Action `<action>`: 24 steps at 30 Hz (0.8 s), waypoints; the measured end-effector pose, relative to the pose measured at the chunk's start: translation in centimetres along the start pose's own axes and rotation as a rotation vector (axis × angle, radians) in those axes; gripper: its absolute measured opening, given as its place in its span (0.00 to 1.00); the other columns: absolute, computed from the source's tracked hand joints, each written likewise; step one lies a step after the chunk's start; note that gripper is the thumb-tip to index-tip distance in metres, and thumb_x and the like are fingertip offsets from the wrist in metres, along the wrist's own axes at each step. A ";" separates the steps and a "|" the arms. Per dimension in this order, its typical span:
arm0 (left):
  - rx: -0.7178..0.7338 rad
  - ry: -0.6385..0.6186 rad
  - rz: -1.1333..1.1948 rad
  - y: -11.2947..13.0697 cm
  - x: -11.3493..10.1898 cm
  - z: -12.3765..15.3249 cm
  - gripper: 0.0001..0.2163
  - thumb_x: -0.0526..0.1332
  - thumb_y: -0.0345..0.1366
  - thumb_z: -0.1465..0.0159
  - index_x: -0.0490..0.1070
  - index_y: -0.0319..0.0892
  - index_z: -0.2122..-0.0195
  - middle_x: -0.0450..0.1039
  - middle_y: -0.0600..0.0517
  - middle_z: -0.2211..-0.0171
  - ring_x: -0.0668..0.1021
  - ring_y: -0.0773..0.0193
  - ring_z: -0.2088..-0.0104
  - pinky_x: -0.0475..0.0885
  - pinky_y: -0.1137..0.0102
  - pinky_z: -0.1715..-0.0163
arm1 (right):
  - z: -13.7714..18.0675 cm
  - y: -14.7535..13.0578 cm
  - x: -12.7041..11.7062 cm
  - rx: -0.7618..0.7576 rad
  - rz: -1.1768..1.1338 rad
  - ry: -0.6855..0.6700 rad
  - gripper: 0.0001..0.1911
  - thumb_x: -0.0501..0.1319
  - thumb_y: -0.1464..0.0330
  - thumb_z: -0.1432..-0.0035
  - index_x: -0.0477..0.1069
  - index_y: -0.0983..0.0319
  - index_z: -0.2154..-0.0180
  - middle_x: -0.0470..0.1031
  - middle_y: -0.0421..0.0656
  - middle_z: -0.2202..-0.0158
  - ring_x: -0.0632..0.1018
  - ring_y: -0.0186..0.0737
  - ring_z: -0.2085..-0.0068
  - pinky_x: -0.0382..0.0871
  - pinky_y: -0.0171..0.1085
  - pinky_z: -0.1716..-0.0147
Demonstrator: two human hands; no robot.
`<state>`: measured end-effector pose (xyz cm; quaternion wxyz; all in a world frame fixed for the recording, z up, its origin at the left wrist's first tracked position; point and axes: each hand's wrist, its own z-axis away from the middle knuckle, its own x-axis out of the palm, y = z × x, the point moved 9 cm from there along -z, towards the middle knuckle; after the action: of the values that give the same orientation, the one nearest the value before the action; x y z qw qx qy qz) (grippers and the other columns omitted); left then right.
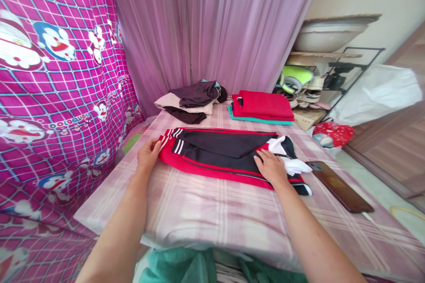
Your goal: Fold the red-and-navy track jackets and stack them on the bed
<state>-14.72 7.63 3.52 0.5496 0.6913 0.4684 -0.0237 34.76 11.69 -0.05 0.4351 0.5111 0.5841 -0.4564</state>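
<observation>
A red, black and white jacket lies folded lengthwise on the table, its black sleeves laid over the body. Striped cuffs and a red hem are at its left end, and a white and black collar part at its right end. My left hand is at the left end, with thumb and fingers closed on the red striped edge. Near the collar end, my right hand rests palm down on the fabric with its fingers stretched out.
A checked cloth covers the table. Behind the jacket are a loose heap of dark and beige clothes and a folded red and teal stack. A charging phone lies at right. A shoe rack stands beyond.
</observation>
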 end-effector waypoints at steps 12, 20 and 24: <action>-0.142 -0.228 -0.600 -0.9 0.7 0.2 0.20 0.54 0.52 0.35 0.77 0.45 0.55 0.82 0.45 0.62 0.81 0.49 0.56 0.70 0.60 0.56 | 0.1 -0.1 -0.2 -0.016 0.024 0.036 0.25 0.47 0.61 0.32 0.72 0.62 0.42 0.71 0.51 0.39 0.69 0.50 0.38 0.61 0.51 0.40; 0.156 -0.106 -0.566 3.8 1.1 0.3 0.20 0.51 0.43 0.32 0.73 0.41 0.46 0.76 0.42 0.46 0.75 0.50 0.44 0.68 0.57 0.45 | 0.2 -0.5 -0.5 -0.013 0.013 0.047 0.25 0.47 0.62 0.32 0.70 0.64 0.41 0.71 0.52 0.39 0.69 0.50 0.38 0.61 0.51 0.40; 0.461 -0.216 -0.520 8.1 5.5 0.9 0.23 0.47 0.44 0.30 0.69 0.41 0.40 0.68 0.43 0.37 0.68 0.51 0.36 0.61 0.53 0.37 | 0.1 -0.2 -0.6 0.011 -0.012 0.031 0.26 0.48 0.62 0.32 0.66 0.65 0.38 0.70 0.54 0.38 0.68 0.50 0.37 0.59 0.50 0.39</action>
<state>-5.77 10.73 6.09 0.4014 0.6482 0.5502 -0.3406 34.58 11.49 0.55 0.4203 0.5169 0.5916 -0.4541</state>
